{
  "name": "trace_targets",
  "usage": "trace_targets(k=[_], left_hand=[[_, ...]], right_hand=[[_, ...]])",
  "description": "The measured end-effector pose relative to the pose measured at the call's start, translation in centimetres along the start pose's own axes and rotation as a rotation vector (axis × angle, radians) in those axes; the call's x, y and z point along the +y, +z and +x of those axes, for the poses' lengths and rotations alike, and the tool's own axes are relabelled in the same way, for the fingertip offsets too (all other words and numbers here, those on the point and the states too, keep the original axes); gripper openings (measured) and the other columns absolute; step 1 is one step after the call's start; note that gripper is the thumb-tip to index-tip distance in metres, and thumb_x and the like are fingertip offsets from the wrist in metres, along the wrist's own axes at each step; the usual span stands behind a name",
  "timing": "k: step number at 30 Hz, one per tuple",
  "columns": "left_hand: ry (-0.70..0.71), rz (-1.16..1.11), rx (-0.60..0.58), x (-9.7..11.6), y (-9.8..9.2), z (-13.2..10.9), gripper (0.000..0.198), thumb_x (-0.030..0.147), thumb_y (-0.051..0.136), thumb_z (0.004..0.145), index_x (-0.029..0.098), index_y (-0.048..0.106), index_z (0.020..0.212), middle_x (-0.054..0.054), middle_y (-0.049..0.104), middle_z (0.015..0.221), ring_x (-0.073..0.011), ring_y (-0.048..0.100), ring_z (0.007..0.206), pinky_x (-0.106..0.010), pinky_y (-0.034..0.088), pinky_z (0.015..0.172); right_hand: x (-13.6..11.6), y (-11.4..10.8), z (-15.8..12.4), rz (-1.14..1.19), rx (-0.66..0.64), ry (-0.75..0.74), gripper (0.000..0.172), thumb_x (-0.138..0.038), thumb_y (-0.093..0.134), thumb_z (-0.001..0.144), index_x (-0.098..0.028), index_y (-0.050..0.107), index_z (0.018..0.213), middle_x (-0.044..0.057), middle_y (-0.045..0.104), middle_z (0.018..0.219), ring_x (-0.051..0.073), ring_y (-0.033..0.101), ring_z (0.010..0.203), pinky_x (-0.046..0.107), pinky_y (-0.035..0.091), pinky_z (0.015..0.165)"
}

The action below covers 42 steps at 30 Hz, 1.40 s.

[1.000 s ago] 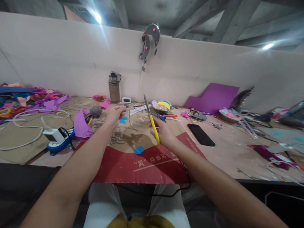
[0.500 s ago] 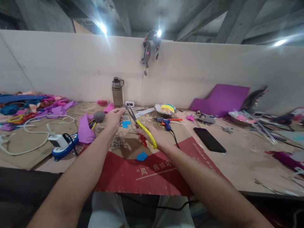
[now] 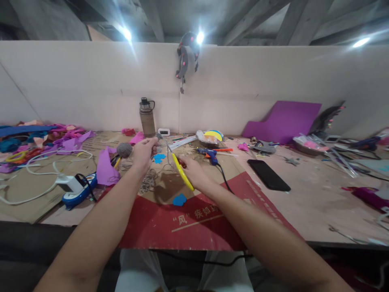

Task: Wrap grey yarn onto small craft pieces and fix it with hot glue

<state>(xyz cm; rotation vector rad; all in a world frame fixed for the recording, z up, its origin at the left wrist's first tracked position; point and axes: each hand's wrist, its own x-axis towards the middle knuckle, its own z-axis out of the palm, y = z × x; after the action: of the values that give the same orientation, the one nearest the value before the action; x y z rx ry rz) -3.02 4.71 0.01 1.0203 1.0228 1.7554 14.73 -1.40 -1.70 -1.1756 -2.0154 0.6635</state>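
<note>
Craft workshop: scissors point(image 3: 182, 173), glue gun point(image 3: 212, 156), coloured scraps point(image 3: 45, 140).

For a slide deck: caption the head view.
Right hand holds yellow-handled scissors near the left hand, above red-printed cardboard.

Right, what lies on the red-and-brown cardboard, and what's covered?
On the cardboard are blue cutouts and tangled yarn. The right forearm covers part of its print; whatever lies directly behind the right hand and its scissors can't be seen.
</note>
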Motion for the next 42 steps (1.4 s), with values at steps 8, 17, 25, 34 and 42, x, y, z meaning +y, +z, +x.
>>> trace_targets(k=[8,17,25,34,42], left_hand=[[-0.106,-0.030,-0.015,0.8,0.5,-0.4,0.014,0.018,0.071,0.057,0.013,0.058,0.060,0.004,0.053,0.051,-0.0026,0.041,0.039,-0.014,0.028,0.036],[-0.229,-0.038,-0.093,1.4,0.4,-0.5,0.015,0.016,0.070,0.063,0.013,0.056,0.064,0.002,0.052,0.050,-0.0024,0.040,0.038,-0.012,0.027,0.034],[-0.226,-0.035,-0.106,1.8,0.7,-0.9,0.012,0.013,0.070,0.061,0.012,0.058,0.064,0.001,0.053,0.051,-0.0020,0.041,0.039,-0.011,0.028,0.034],[-0.274,0.044,-0.243,1.3,0.1,-0.2,0.006,0.007,0.063,0.063,0.012,0.058,0.063,-0.002,0.054,0.053,-0.0035,0.042,0.038,-0.013,0.029,0.033],[-0.216,0.058,-0.292,1.4,0.1,-0.4,0.007,0.008,0.062,0.072,0.009,0.062,0.066,-0.004,0.058,0.056,-0.0064,0.048,0.042,-0.017,0.038,0.039]], right_hand=[[1.1,0.5,-0.8,-0.455,0.177,-0.061,0.047,-0.027,0.052,0.085,-0.017,0.049,0.130,0.013,0.056,0.115,0.022,0.056,0.099,0.032,0.045,0.086],[1.8,-0.1,-0.8,-0.591,0.206,-0.078,0.057,-0.021,0.053,0.082,-0.019,0.044,0.138,0.016,0.053,0.121,0.027,0.052,0.110,0.035,0.044,0.092],[1.8,-0.4,-1.2,-0.602,0.219,-0.099,0.056,-0.020,0.050,0.084,-0.018,0.042,0.139,0.016,0.053,0.119,0.026,0.051,0.108,0.035,0.043,0.093],[2.3,-1.4,-1.3,-0.631,0.190,-0.130,0.059,-0.018,0.051,0.083,-0.020,0.041,0.141,0.015,0.053,0.119,0.026,0.052,0.107,0.034,0.044,0.092],[1.6,-2.1,-1.7,-0.702,0.150,-0.096,0.057,-0.019,0.051,0.085,-0.022,0.040,0.141,0.012,0.054,0.121,0.024,0.055,0.108,0.031,0.047,0.088]])
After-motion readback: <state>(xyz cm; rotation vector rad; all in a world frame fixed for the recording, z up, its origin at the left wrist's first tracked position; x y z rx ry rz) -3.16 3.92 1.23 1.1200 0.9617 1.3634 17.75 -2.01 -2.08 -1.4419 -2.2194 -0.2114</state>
